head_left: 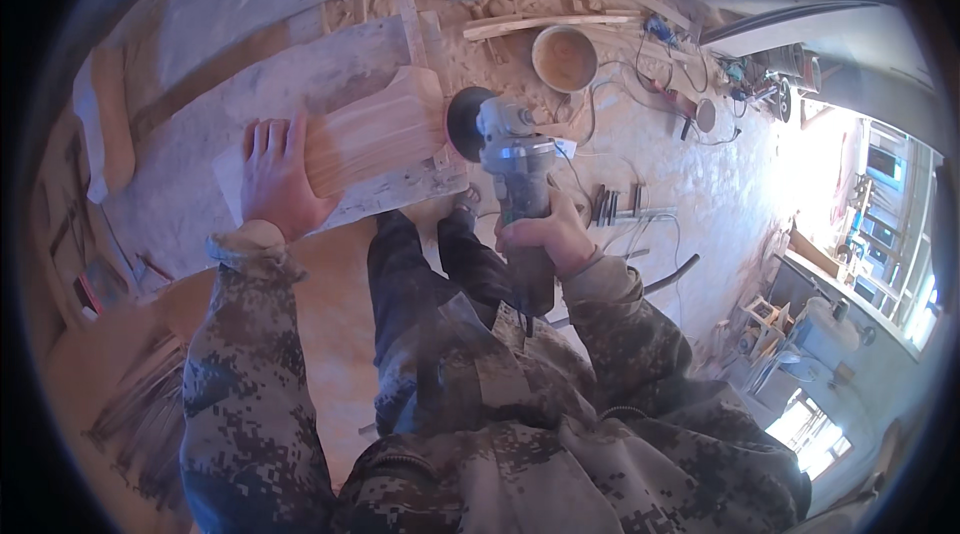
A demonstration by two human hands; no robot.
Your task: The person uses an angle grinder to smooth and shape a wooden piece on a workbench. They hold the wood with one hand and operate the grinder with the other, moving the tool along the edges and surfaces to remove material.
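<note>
A pale wooden block with visible grain and a curved right end lies on a dusty workbench. My left hand grips its left end, the thumb along the near side and the fingers stretched over the end. My right hand is wrapped round the body of an angle grinder, held upright just right of the block. The grinder's dark round disc faces the block's right end; whether they touch I cannot tell. A cord hangs from the grinder's lower end.
Beyond the bench are a round bucket, long wooden strips and scattered offcuts. Another shaped wooden piece stands at the left. Cords and power tools lie on the floor at the right, with several dark bars nearer.
</note>
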